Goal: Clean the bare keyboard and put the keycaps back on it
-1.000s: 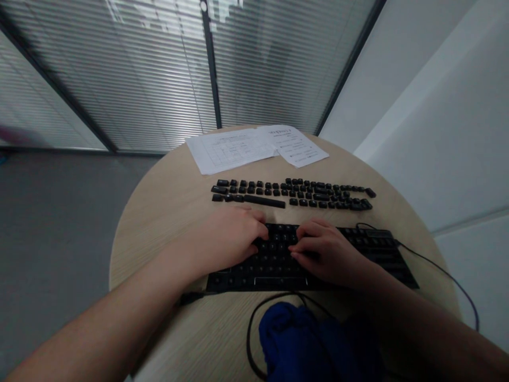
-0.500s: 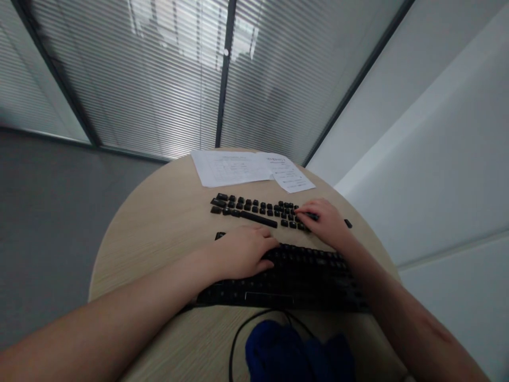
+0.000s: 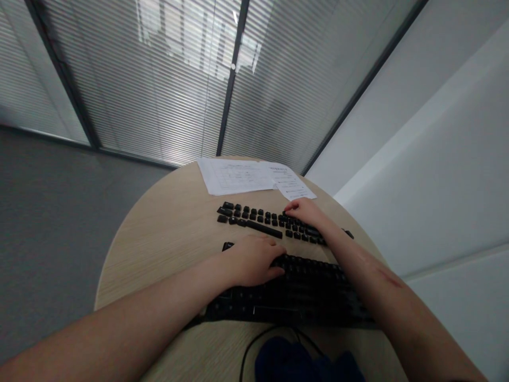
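Note:
My left hand (image 3: 254,260) lies over the upper left part of a black keyboard (image 3: 310,297), its fingers stretched out and resting on it. Much of the keyboard's left half is hidden by that hand and wrist. Beyond it, loose black keycaps (image 3: 260,216) lie in rows on the table, with a long space bar keycap (image 3: 264,229) along their near side. My right hand (image 3: 306,211) reaches over the right part of these rows. Its fingertips are pinched together at a small black keycap (image 3: 284,213) in the far row. The right forearm covers some keycaps.
Printed paper sheets (image 3: 238,178) lie at the far side of the round wooden table (image 3: 159,233). A black cable (image 3: 248,350) loops at the near edge beside a dark blue cloth-like thing (image 3: 294,361). Blinds behind glass and a white wall stand around the table.
My right hand has moved left and away from me across the loose keycaps, to the far row. My left hand stays on the keyboard. The whole view has shifted slightly.

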